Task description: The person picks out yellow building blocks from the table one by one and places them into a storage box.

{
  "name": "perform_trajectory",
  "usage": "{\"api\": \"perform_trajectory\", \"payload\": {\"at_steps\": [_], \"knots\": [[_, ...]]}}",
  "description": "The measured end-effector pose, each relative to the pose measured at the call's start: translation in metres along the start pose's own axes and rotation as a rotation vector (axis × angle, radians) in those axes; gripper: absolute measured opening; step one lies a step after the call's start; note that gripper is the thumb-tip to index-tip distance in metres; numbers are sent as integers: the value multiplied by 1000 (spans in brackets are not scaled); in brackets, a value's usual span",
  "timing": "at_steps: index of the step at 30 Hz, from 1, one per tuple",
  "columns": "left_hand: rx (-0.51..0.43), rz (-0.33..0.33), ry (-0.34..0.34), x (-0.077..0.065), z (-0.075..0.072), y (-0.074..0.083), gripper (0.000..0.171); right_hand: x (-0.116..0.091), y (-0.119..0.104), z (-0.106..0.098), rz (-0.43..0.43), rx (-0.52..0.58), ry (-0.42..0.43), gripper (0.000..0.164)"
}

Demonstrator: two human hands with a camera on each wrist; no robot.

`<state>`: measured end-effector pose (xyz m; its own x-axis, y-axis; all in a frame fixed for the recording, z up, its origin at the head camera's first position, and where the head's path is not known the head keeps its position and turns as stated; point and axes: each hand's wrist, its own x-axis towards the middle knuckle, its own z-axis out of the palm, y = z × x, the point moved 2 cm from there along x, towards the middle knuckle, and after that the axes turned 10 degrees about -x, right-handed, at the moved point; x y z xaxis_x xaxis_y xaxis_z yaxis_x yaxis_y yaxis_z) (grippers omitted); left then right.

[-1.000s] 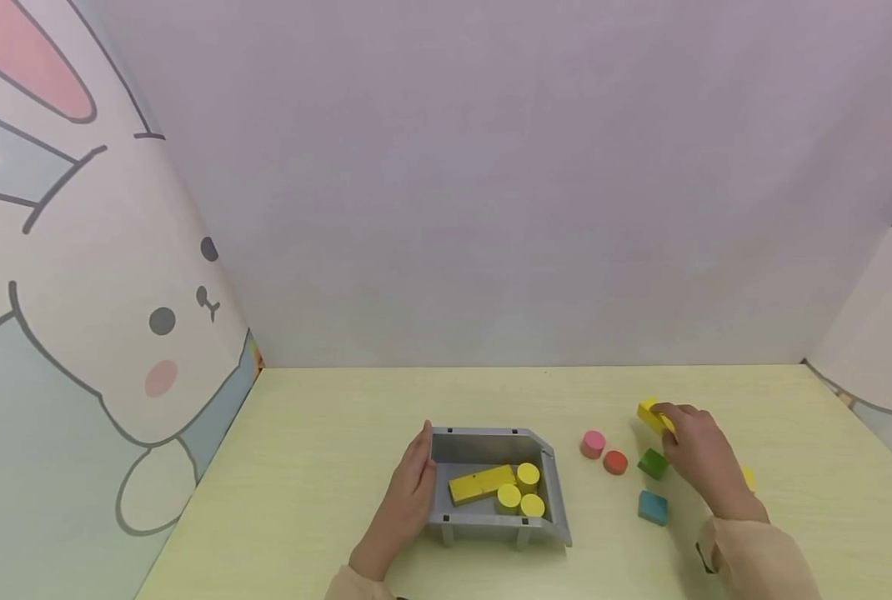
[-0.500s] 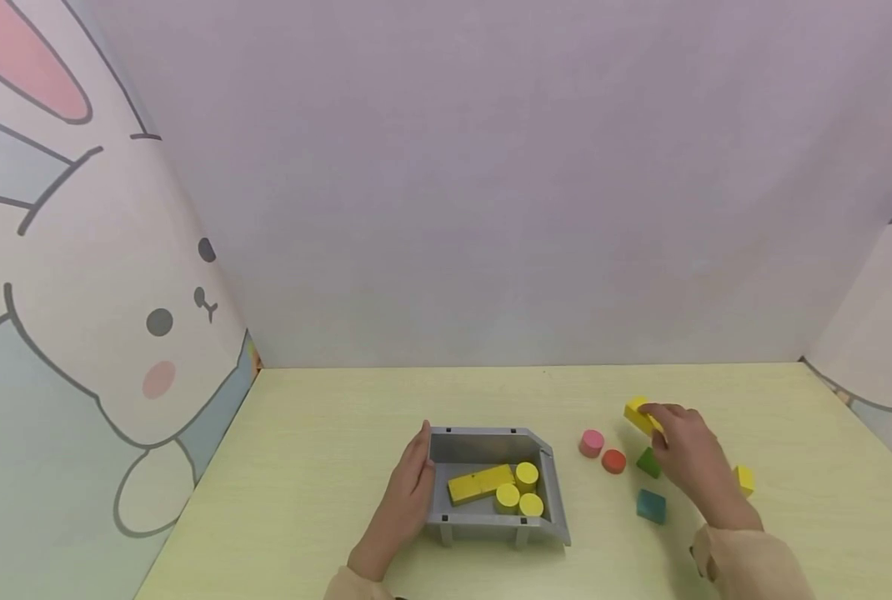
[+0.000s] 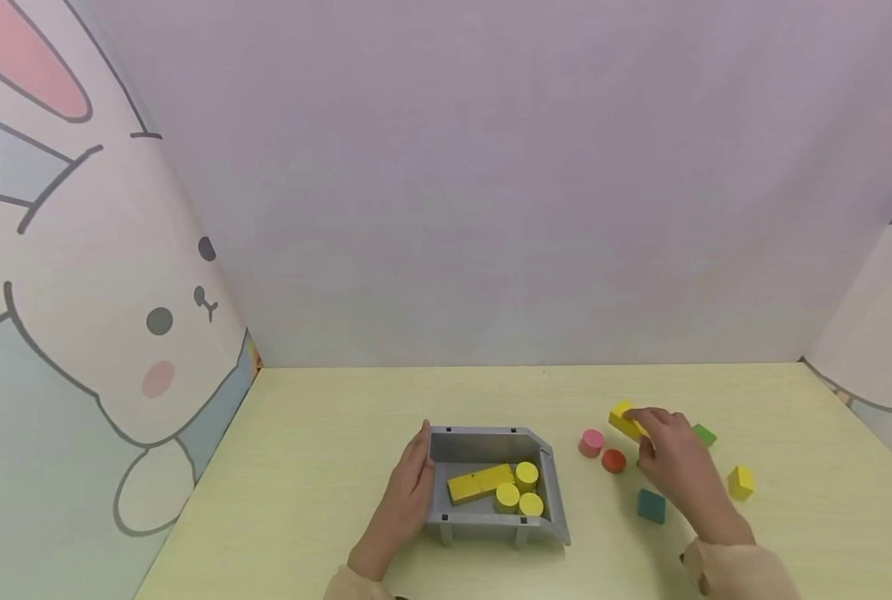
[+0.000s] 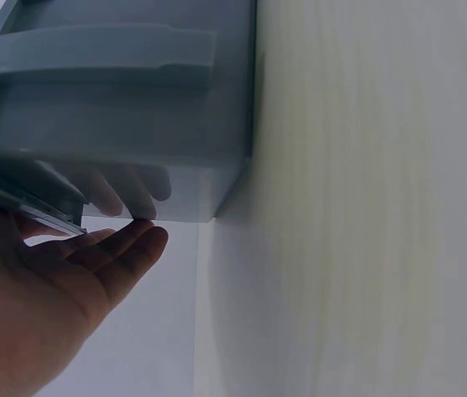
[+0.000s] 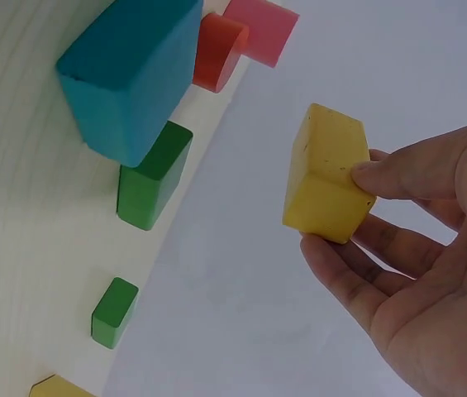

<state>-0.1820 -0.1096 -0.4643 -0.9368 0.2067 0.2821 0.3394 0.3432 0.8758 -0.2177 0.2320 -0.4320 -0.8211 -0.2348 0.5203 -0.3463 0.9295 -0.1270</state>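
Observation:
My right hand [image 3: 679,458] pinches a yellow rectangular block [image 5: 328,174] between thumb and fingers, raised off the table in the right wrist view. Grey plastic bin [image 3: 483,528] stands in the middle of the table, its sloped open side facing right. At its left wall, my left hand [image 3: 408,487] grips the rim, with fingers against the outside in the left wrist view. Inside the bin lie a long yellow piece [image 3: 482,483] and yellow cylinders [image 3: 527,477], three in all. Below the right hand are a teal block [image 3: 652,507] and a green block [image 5: 154,178], mostly hidden in the head view.
Between bin and right hand lie a pink cylinder [image 3: 592,443] and a flat red cylinder [image 3: 614,461]. Another green block [image 3: 704,435] sits behind the right hand, and a yellow block [image 3: 741,482] to its right. Pale walls with rabbit drawings enclose the table [image 3: 326,417].
My right hand has moved left toward the bin with the yellow block, uncovering the far green block and the right-hand yellow block. The left hand and bin have stayed put.

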Motion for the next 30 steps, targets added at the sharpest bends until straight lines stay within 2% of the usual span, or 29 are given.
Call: {"api": "perform_trajectory", "payload": {"at_steps": [17,24,30], "knots": [[-10,1,4,0,1,-2,48,-4,-28,-1,-113,15,104,42],[-24,-9,9,0,0,5,48,-4,-44,-5,-111,57,82,47],[-24,-3,6,0,0,1,49,-5,-56,-4,-132,60,92,40]]}}
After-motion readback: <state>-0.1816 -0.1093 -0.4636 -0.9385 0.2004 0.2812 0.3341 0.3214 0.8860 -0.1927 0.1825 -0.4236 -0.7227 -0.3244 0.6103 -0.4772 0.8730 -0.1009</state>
